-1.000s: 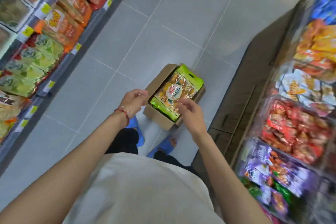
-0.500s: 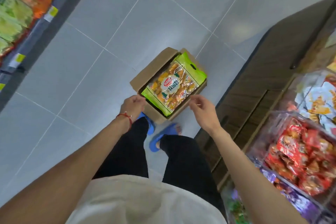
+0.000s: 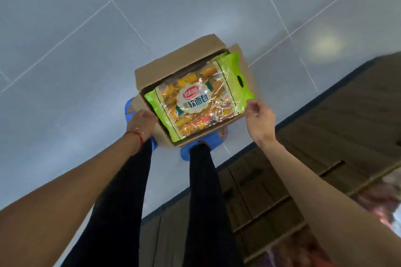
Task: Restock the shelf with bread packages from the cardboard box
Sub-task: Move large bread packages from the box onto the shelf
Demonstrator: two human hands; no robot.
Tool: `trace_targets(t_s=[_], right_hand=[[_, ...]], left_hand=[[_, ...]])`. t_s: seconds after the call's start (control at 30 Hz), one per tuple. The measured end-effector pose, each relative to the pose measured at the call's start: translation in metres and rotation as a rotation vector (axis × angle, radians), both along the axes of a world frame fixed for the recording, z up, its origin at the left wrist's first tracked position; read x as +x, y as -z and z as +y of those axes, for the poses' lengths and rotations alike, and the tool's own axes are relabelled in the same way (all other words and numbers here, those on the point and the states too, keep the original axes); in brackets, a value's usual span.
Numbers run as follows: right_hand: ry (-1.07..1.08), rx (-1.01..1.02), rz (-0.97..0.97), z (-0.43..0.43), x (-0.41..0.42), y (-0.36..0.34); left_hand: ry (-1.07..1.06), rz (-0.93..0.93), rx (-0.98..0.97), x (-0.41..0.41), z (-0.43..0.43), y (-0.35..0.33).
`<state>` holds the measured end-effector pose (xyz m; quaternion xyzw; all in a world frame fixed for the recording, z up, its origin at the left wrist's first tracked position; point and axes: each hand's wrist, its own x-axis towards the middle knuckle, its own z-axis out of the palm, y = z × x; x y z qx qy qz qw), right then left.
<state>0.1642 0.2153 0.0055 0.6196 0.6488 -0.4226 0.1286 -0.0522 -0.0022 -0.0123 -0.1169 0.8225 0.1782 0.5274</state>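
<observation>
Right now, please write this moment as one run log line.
stage: reaching into cardboard box | left hand: at box edge | right hand: at bread package corner, grip unclear | package: in box

Floor [image 3: 65, 28] is big pale grey tiles with thin light grout lines running diagonally, kinda glossy. There's a soft round light glare [image 3: 325, 44] on a tile at upper right. Along the right side runs a brown wood-look cabinet base [image 3: 325, 136] with dark panel seams, and blurry colourful packets [image 3: 388, 197] sit above it.
</observation>
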Motion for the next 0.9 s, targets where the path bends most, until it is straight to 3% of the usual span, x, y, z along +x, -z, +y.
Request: trace_targets(t_s=[0.2, 0.43, 0.6, 0.9], right_hand=[[-0.112, 0.033, -0.032, 0.054, -0.006, 0.090], [-0.127, -0.140, 0.034, 0.070, -0.027, 0.146], [-0.280, -0.189, 0.079, 0.053, -0.020, 0.164], [-0.155, -0.213, 0.124, 0.021, -0.037, 0.102]], left_hand=[[-0.105, 0.005, -0.007, 0.020, 0.013, 0.093], [-0.407, 0.066, 0.065, 0.027, 0.019, 0.164], [-0.446, 0.067, 0.125, 0.046, 0.024, 0.158], [-0.544, 0.070, 0.234, 0.037, 0.018, 0.112]])
